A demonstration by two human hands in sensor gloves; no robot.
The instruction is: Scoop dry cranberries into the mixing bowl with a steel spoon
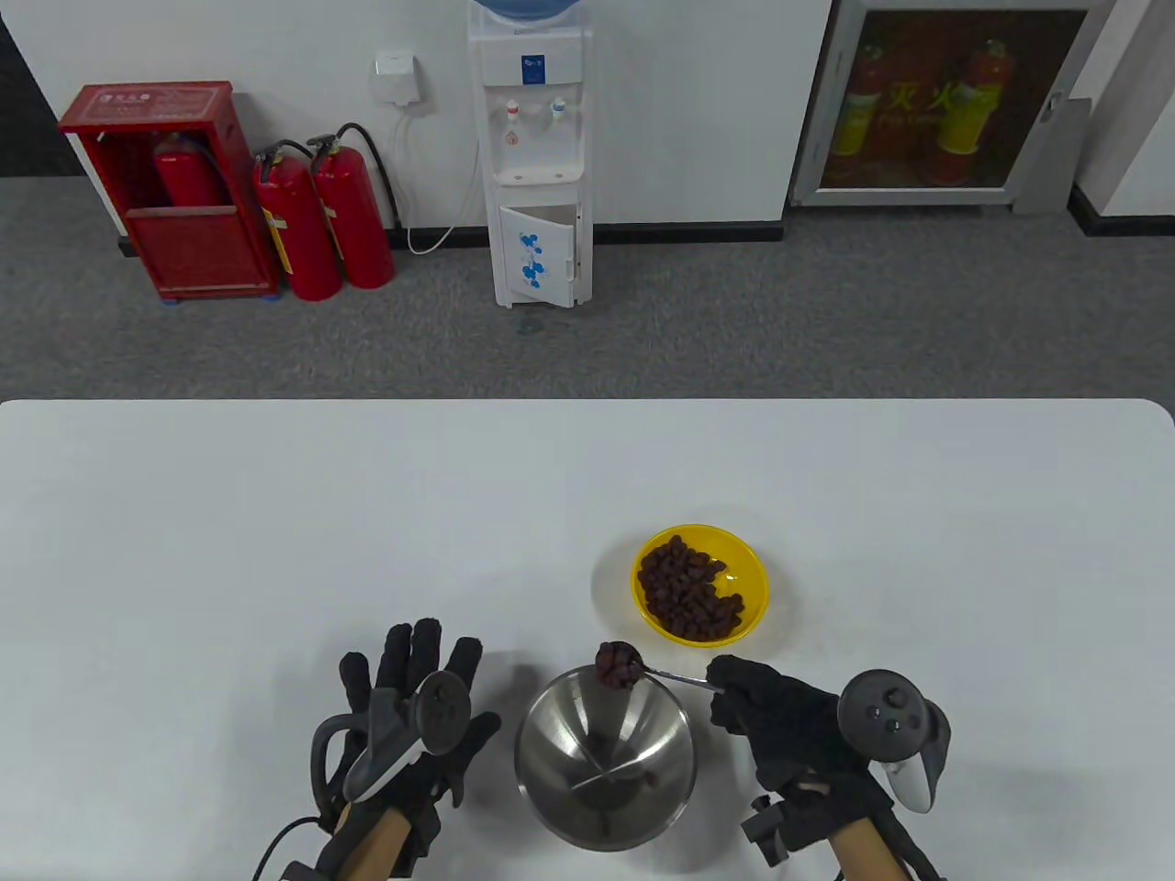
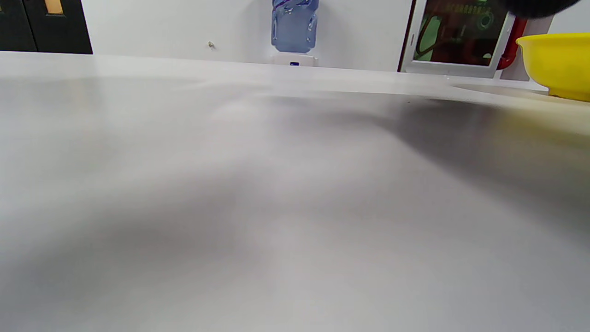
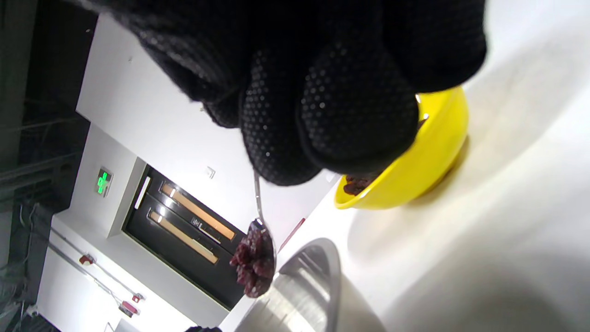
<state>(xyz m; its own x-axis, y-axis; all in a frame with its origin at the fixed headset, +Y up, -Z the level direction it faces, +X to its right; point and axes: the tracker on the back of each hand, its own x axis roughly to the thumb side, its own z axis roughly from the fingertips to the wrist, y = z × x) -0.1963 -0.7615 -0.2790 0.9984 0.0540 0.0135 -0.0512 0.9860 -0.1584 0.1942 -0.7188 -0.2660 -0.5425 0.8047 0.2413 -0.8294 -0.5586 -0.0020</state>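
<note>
One heaped load of cranberries [image 1: 616,664] rides the spoon [image 1: 643,672] over the steel bowl's [image 1: 603,758] far rim; R hand [image 1: 780,725] pinches the handle end; L hand [image 1: 413,725] flat, fingers spread; berries look light, loose, prob. sticky; keep spoon level, then tip.

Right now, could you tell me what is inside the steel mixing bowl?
The mixing bowl holds a few dark pieces near its bottom, likely cranberries, among reflections. The loaded spoon, held by the right hand, hides part of the far rim.
</note>
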